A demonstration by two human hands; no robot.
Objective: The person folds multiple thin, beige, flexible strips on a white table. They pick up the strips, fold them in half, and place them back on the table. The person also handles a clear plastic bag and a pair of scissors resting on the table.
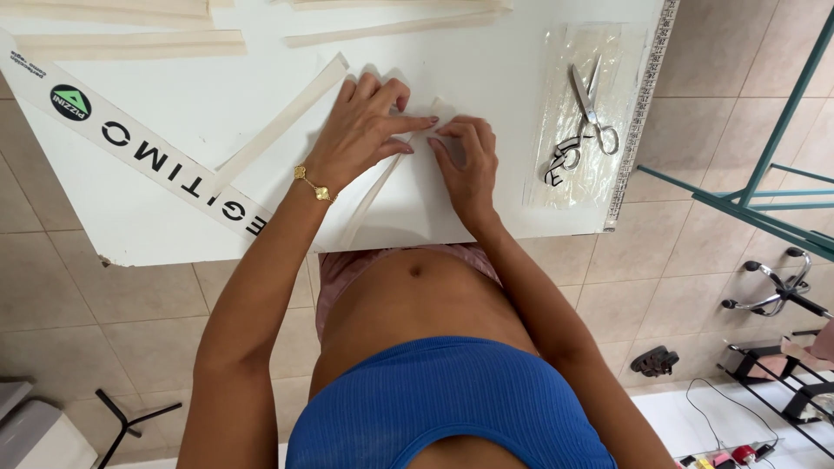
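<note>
Both hands press down on a narrow cream fabric strip [375, 191] that runs diagonally across the near part of the white desk [486, 78]. Left hand [360, 130] lies flat and spread, fingers pointing right, its index fingertip stretched toward the strip's far end. Right hand [467, 161] sits just beside it, fingers curled, the tips pinching or pinning the same end of the strip; whether it truly grips the fabric or only presses on it I cannot tell. A gold bracelet [313, 185] circles the left wrist.

Left of the hands another cream strip [282, 122] lies at a slant, apart from the one being worked, and beyond it a long white band with black lettering [139, 143] crosses the desk corner. More cream strips [130, 43] lie along the far edge. To the right, well apart from the hands, metal scissors [591, 117] rest on a clear plastic sleeve [586, 52], and a measuring ruler [643, 104] lines the desk's right edge.

As a judgement: the strip is thin and light, so uneven pressure from the two hands could let it skew or crease out of line. Its near end reaches the near edge of the desk, where a brush from the body could drag it. The neighbouring strip is close enough for a sweeping left forearm to knock it askew.
</note>
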